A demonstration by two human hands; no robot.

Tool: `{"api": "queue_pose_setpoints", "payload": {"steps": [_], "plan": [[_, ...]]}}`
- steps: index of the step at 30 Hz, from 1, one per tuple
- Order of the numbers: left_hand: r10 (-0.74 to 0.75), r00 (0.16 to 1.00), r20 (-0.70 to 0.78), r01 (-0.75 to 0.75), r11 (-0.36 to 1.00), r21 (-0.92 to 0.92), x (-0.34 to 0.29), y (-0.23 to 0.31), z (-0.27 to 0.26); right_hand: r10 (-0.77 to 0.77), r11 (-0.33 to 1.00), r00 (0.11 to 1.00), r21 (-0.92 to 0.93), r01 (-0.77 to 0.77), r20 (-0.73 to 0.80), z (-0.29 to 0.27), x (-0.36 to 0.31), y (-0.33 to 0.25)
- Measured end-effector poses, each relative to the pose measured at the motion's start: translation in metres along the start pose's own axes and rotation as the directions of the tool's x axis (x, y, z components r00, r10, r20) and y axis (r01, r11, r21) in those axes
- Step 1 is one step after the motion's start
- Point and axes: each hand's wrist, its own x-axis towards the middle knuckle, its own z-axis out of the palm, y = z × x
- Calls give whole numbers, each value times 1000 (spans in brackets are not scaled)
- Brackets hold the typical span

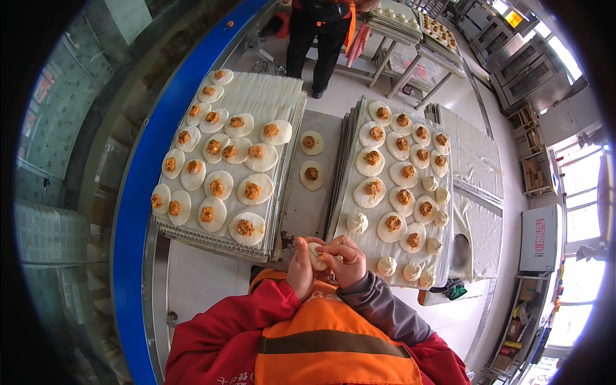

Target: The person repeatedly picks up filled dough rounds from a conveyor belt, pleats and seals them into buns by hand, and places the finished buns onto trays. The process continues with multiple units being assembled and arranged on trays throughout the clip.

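Note:
Close in front of my orange apron, both hands hold one stuffed bun (316, 256) of pale dough. My left hand (299, 269) cups it from the left side. The fingers of my right hand (347, 259) pinch the dough's edge. Just beyond lies the right tray (359, 212), where round wrappers topped with orange-brown filling (393, 226) sit in rows. Several pleated, closed buns (387, 266) stand along its near and right sides. On the left tray (256, 90), flat wrappers with orange filling (246, 228) are spread out.
Between the trays, two filled wrappers (312, 174) lie on a grey metal surface (308, 212). A blue belt edge (138, 192) runs along the left. Cloth-covered trays (478, 231) stand at the right. Across the way stands a person in dark trousers (303, 45), near racks with more buns (394, 22).

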Motion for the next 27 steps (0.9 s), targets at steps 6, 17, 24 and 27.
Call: {"api": "queue_pose_setpoints", "payload": {"steps": [6,17,24,27], "plan": [[-104,994,33,106,993,-48,0,5,1,-6,1000,1000,-1,6,26,-2,1,3],[-182,941,286,223,968,-117,8,15,-18,70,771,966,601,-211,249,-29,33,-3],[-137,938,319,202,963,-181,-3,20,-45,-241,807,964,-528,264,113,-19,85,4],[-74,960,271,116,983,-144,-8,17,-54,4,357,925,-864,354,381,5,98,8]]}}
